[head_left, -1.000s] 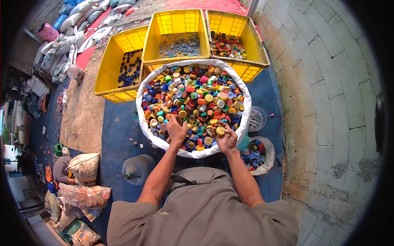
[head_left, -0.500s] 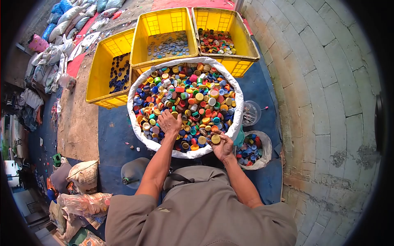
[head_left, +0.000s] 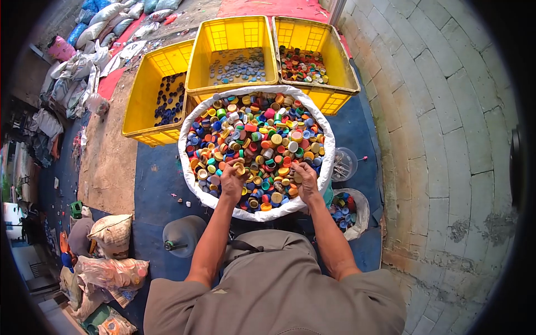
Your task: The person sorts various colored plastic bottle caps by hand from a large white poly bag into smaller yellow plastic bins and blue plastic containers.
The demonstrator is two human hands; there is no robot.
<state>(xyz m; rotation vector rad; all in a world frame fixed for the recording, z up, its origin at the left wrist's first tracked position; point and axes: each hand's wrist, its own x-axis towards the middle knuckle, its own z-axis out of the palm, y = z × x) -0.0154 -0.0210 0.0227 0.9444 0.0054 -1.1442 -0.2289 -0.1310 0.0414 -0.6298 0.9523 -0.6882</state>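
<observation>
A person's left hand [head_left: 230, 178] and right hand [head_left: 306, 180] press into mixed bottle caps [head_left: 262, 134] heaped in a white sack [head_left: 190, 173]; the pile spreads toward 12 o'clock from both hands; the left fingers pinch narrowly on a few bottle caps, while the right hand curls knuckles-up, its contents impossible to tell; three yellow crates [head_left: 145, 120] stand beyond at 12 o'clock, the left hand nearer the dark-cap one; a small bag [head_left: 360, 215] sits at 4 o'clock of the right; the caps are round, with no long axis; no lettering is legible.
</observation>
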